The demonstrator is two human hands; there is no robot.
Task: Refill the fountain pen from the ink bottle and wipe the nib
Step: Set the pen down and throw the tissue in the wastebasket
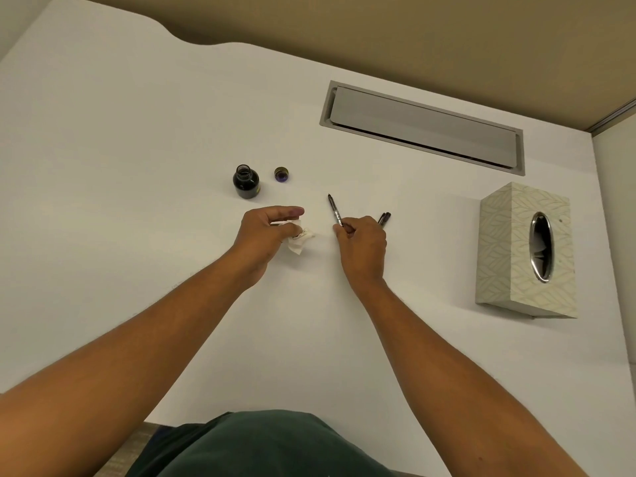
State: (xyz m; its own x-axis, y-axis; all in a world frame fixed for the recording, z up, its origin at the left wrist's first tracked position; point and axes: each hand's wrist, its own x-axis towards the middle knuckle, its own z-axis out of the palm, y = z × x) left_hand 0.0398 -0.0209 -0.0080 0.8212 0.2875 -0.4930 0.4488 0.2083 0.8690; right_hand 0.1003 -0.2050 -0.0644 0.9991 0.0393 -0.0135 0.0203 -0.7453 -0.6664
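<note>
**Pen in one hand, tissue in the other**

I see the right hand (361, 247) with its fingers (340, 230) curled round the slim dark fountain pen (334, 210), nib end pointing away from me and tilted slightly left, above the table. The left hand (266, 228) pinches a crumpled white tissue (300, 239) between thumb and lower fingers, its forefinger stretched straight out towards the pen. The two hands are near each other but apart.

Just beyond the right hand's knuckles lies a dark pen cap or barrel piece (384, 218). Further back stand the open dark glass ink bottle (246, 182) and beside it its small round cap (281, 174), purple inside.

The smooth white table (137, 149) carries a grey recessed cable flap (423, 127) and, at my right, a pale leaf-patterned tissue box (526, 249). A tan wall (413, 29) rises behind.
</note>
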